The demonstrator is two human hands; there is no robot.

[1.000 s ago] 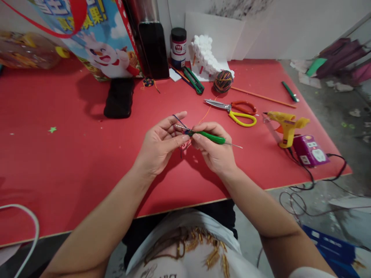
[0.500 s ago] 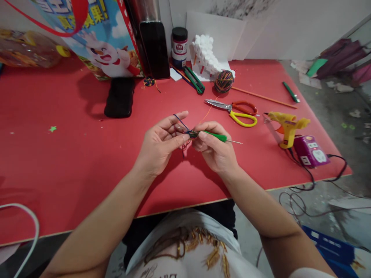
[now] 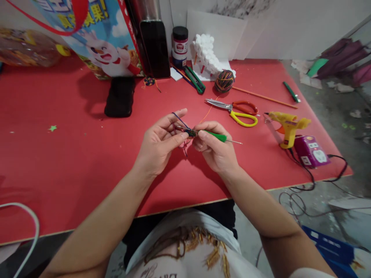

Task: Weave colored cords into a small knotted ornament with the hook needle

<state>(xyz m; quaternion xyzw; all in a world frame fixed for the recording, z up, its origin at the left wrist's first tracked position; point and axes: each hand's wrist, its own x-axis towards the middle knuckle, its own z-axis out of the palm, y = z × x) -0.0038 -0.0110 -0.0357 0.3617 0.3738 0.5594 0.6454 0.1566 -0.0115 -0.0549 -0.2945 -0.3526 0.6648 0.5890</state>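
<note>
My left hand (image 3: 158, 144) pinches a small dark multicoloured piece of crochet (image 3: 190, 133) between thumb and fingers, and a strand of blue yarn runs over its raised index finger. In my right hand (image 3: 216, 146) is a crochet hook with a green handle (image 3: 217, 136); its thin rear tip sticks out to the right. The hook's front end meets the crochet piece, though fingers hide part of it. Loose yarn ends dangle below the piece. An orange strand leads back toward a multicoloured yarn ball (image 3: 224, 81) beyond my hands.
Scissors (image 3: 232, 110) lie just beyond my right hand. Farther right are a yellow glue gun (image 3: 288, 125) and a purple power box (image 3: 311, 150) with cables. A black phone-shaped object (image 3: 119, 98), a green cutter (image 3: 194, 80) and a jar (image 3: 179, 47) sit toward the back of the red table (image 3: 72, 166).
My left fingers have shifted slightly, and the crochet piece has tilted a little. The dangling yarn ends hang slightly higher and farther right. The right hand stays nearly in place.
</note>
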